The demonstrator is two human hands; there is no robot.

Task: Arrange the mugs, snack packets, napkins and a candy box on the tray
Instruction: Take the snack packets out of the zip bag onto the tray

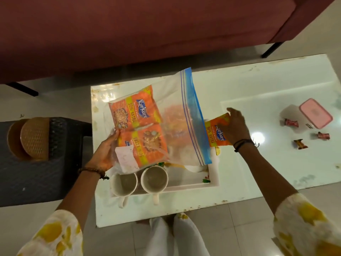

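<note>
A clear zip bag (177, 115) with a blue seal hangs over the white tray (212, 182), and my left hand (105, 152) grips its closed bottom end. Inside it lie several orange snack packets (136, 109). At the bag's mouth my right hand (234, 124) holds another orange snack packet (215, 133), half out of the bag. Two white mugs (123, 183) (154, 179) stand side by side at the tray's near edge, handles toward me. A pink-lidded candy box (315, 113) sits at the table's far right. Napkins are hidden under the bag.
Three wrapped candies (291, 123) (323, 135) (300, 144) lie loose on the white table (258, 85) near the box. A dark chair (46, 163) with round woven mats (29, 138) stands at left. A maroon sofa (129, 30) runs along the far side.
</note>
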